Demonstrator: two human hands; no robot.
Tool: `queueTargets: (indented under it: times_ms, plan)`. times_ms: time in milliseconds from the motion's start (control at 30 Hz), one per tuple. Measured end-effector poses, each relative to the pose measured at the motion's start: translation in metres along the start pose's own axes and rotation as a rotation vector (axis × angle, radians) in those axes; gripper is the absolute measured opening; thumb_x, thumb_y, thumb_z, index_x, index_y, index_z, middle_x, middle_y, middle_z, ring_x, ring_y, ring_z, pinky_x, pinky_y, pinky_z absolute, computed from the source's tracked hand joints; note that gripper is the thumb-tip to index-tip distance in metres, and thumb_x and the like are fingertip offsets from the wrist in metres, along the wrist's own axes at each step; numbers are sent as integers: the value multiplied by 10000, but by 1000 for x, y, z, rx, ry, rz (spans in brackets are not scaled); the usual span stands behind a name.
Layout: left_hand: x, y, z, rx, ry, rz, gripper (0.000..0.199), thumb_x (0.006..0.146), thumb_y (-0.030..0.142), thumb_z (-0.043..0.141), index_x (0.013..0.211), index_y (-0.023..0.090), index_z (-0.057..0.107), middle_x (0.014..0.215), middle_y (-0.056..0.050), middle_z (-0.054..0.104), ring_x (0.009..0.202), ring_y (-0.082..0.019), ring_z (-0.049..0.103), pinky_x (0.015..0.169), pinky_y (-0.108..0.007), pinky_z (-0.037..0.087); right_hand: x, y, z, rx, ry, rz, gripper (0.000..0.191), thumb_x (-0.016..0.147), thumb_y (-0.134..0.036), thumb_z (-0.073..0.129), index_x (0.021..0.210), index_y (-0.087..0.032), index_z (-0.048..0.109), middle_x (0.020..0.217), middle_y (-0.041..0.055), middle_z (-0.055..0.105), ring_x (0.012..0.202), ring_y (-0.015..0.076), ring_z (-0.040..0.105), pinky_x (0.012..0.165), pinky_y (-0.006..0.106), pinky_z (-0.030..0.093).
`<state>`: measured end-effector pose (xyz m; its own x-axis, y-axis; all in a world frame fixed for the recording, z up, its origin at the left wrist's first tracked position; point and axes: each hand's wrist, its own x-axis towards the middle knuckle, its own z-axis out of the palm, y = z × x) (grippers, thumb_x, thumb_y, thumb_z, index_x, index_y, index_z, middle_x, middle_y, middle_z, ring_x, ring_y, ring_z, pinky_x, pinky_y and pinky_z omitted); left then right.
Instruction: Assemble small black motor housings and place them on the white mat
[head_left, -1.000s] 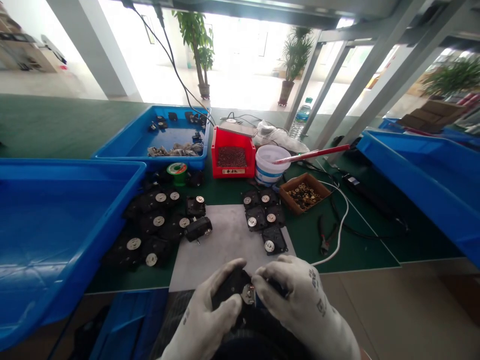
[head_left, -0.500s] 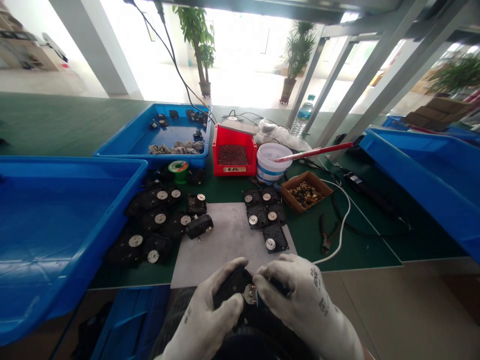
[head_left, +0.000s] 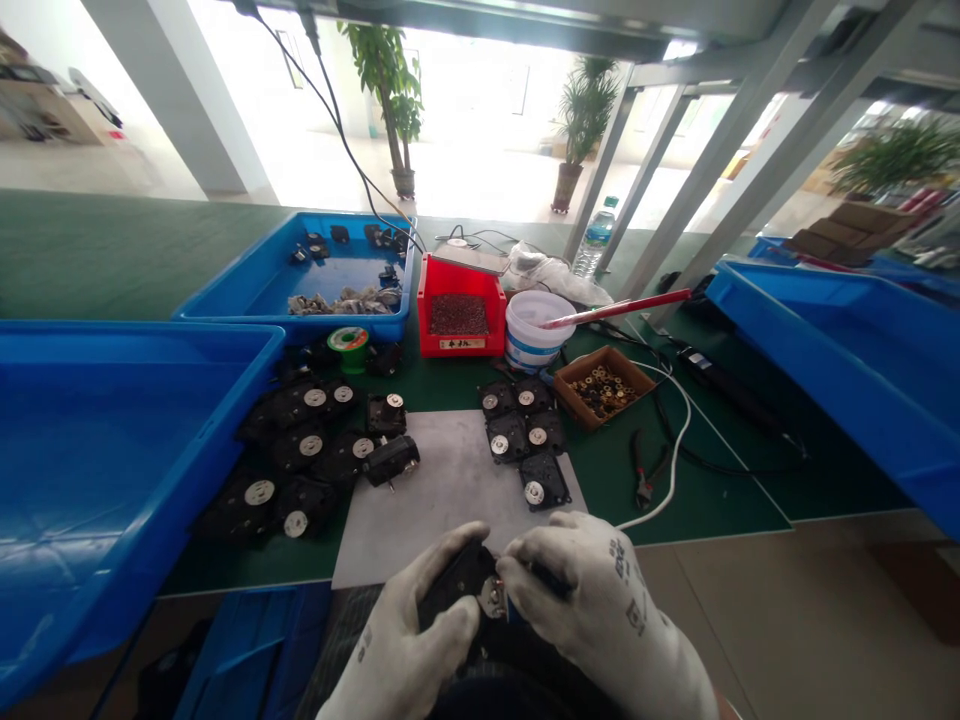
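Both of my hands wear white gloves and are close together in front of the table's near edge. My left hand (head_left: 424, 620) is closed around a black plastic housing (head_left: 454, 583), thumb on the near side and fingers on the far side. A small shiny metal piece (head_left: 493, 598) shows at the housing's right end, between the hands. My right hand (head_left: 574, 590) is curled with its fingertips pinched beside that metal piece. Something dark lies within its grip, mostly hidden, and I cannot make out what it is. A bit of blue shows under its fingers.
Black housings with silver discs (head_left: 310, 445) lie left of a white paper sheet (head_left: 442, 500), and several more (head_left: 525, 440) at its right. Beyond are solder wire (head_left: 348, 345), a red bin (head_left: 461, 345), a white tub (head_left: 536, 345), a cardboard box (head_left: 581, 405), cutters (head_left: 643, 480) and blue trays (head_left: 150, 400).
The whole view has shifted slightly, so the table things appear a little further left and lower. Both hands keep nearly the same hold, with the housing and metal piece between them.
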<state>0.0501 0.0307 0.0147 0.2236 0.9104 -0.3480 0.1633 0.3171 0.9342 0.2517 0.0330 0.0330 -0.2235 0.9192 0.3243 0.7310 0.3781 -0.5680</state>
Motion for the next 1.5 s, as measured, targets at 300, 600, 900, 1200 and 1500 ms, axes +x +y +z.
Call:
queueTargets:
  times_ms: [300,600,900,1200,1500]
  plan:
    - [1,-5,-2,22,13,5,569,789,376,700,1336,220,726,1275,-73,784,1255,-339,687,1045,-338,568,-1,1,2,-19,40,-8,331,940,-291,626,623,-217,689,569,-5,615,527,122,550,576,277,344]
    - [-1,0,1,16,26,-6,556,803,383,688,1331,214,731,1258,-67,791,1249,-320,690,1048,-321,560,-6,7,9,-68,54,-55,354,966,-315,615,630,-217,664,577,-7,617,550,131,516,609,305,318]
    - [-2,-2,1,17,57,-19,574,774,420,733,1315,232,750,1311,-77,770,1319,-356,639,1143,-390,500,-5,4,7,-37,52,-41,340,950,-293,630,620,-214,647,565,-15,625,553,125,516,625,286,340]
    - [-3,-1,2,-7,45,-29,545,775,392,738,1303,259,753,1225,-47,801,1299,-339,658,1047,-318,556,-5,3,5,-8,15,-8,317,949,-287,630,645,-217,686,587,1,660,558,140,568,622,298,379]
    - [5,-10,4,-270,22,-24,568,802,410,773,1323,199,690,1254,-118,777,1199,-364,708,960,-370,599,-20,15,-16,187,-124,273,470,828,-379,805,1275,-280,700,1184,85,772,1043,262,748,881,337,603]
